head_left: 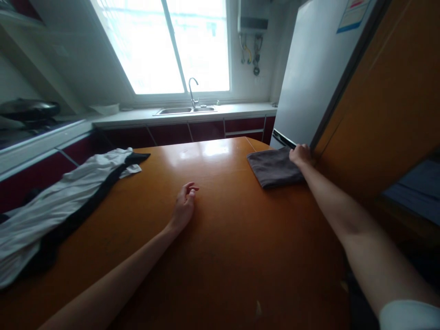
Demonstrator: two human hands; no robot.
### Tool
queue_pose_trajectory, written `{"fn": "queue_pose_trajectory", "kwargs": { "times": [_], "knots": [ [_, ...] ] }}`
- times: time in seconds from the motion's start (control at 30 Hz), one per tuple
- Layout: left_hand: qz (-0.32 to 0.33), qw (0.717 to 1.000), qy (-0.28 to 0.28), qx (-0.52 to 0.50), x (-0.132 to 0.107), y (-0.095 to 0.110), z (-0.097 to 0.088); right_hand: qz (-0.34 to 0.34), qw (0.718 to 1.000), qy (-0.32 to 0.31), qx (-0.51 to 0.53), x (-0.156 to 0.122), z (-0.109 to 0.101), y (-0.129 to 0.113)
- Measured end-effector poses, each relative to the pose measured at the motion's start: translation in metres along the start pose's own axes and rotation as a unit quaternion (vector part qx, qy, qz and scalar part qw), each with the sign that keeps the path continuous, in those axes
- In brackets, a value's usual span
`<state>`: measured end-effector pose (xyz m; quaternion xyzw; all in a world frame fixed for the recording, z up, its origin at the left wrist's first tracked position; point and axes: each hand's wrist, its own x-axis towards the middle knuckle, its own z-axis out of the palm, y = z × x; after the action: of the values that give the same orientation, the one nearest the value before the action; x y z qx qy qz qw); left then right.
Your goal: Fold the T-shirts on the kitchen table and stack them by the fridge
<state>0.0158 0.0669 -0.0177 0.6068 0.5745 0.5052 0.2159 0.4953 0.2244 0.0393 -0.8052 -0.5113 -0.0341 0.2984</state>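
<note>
A folded dark grey cloth (275, 169) lies flat at the right side of the wooden table (213, 238). My right hand (301, 156) is at its far right corner, fingers curled in on the fabric; the fingertips are partly hidden. Over the middle of the table is my left hand (185, 204), holding nothing, its fingers loosely bent and apart. To the left, white and black clothes (75, 197) are spread in a long, rumpled heap along the table edge.
A fridge (309, 68) and a wooden panel (381, 101) stand close on the right, near my right arm. Beyond the table runs a counter with a sink (175, 111) and tap (193, 94) under a window. A pan (30, 109) sits on the stove at left.
</note>
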Motion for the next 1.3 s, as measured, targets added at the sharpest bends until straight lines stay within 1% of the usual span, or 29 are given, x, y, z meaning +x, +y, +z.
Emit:
{"fn": "queue_pose_trajectory", "kwargs": {
  "times": [0.03, 0.07, 0.13, 0.2, 0.27, 0.33, 0.37, 0.43, 0.57, 0.63, 0.67, 0.73, 0.77, 0.8, 0.87, 0.97, 1.07, 1.13, 1.2, 1.3],
  "knots": [
    [0.004, 1.000, 0.002, 0.005, 0.000, -0.001, 0.001, -0.042, 0.999, 0.015, -0.024, -0.012, 0.001, -0.007],
    [0.008, 1.000, 0.003, 0.010, 0.000, -0.002, 0.001, -0.081, 0.996, 0.016, -0.032, -0.027, 0.002, -0.015],
    [0.017, 1.000, 0.006, 0.021, 0.001, -0.003, 0.003, -0.146, 0.989, -0.011, -0.028, -0.061, 0.005, -0.032],
    [0.025, 0.999, 0.012, 0.026, 0.001, -0.005, 0.004, -0.191, 0.981, -0.037, -0.025, -0.099, 0.009, -0.049],
    [0.030, 0.999, 0.017, 0.027, 0.001, -0.007, 0.005, -0.233, 0.970, -0.050, -0.037, -0.135, 0.013, -0.062],
    [0.034, 0.999, 0.020, 0.026, 0.001, -0.008, 0.006, -0.251, 0.962, -0.077, -0.072, -0.162, 0.016, -0.069],
    [0.035, 0.999, 0.020, 0.027, 0.000, -0.008, 0.006, -0.252, 0.959, -0.091, -0.091, -0.170, 0.017, -0.070],
    [0.037, 0.999, 0.018, 0.031, 0.000, -0.008, 0.007, -0.245, 0.955, -0.115, -0.120, -0.179, 0.018, -0.069],
    [0.026, 0.999, 0.013, 0.041, -0.001, -0.005, 0.007, -0.237, 0.953, -0.144, -0.124, -0.179, 0.014, -0.065],
    [0.013, 0.999, 0.011, 0.036, -0.002, -0.002, 0.007, -0.210, 0.961, -0.140, -0.116, -0.183, 0.013, -0.069],
    [0.006, 0.999, 0.008, 0.031, -0.002, -0.001, 0.007, -0.197, 0.966, -0.127, -0.110, -0.188, 0.013, -0.073],
    [-0.005, 1.000, -0.003, 0.017, -0.004, 0.002, 0.006, -0.200, 0.972, -0.090, -0.088, -0.204, 0.015, -0.088],
    [-0.009, 1.000, -0.011, 0.014, -0.004, 0.004, 0.006, -0.219, 0.970, -0.077, -0.072, -0.215, 0.017, -0.098],
    [-0.010, 1.000, -0.019, 0.018, -0.004, 0.005, 0.005, -0.243, 0.965, -0.077, -0.053, -0.227, 0.019, -0.110],
    [-0.008, 0.999, -0.036, 0.039, -0.003, 0.007, 0.002, -0.276, 0.954, -0.112, -0.013, -0.252, 0.024, -0.137],
    [0.001, 0.995, -0.055, 0.084, 0.000, 0.007, -0.011, -0.264, 0.944, -0.194, 0.027, -0.285, 0.033, -0.178],
    [0.015, 0.989, -0.056, 0.140, 0.001, 0.001, -0.037, -0.254, 0.938, -0.235, 0.025, -0.305, 0.042, -0.204],
    [0.020, 0.981, -0.049, 0.189, -0.001, -0.005, -0.055, -0.266, 0.932, -0.244, 0.006, -0.311, 0.047, -0.209],
    [0.012, 0.970, -0.048, 0.238, -0.004, -0.012, -0.068, -0.283, 0.926, -0.248, -0.009, -0.311, 0.051, -0.207],
    [-0.012, 0.953, -0.068, 0.295, -0.008, -0.018, -0.074, -0.300, 0.922, -0.246, -0.015, -0.309, 0.052, -0.201]
  ]
}}
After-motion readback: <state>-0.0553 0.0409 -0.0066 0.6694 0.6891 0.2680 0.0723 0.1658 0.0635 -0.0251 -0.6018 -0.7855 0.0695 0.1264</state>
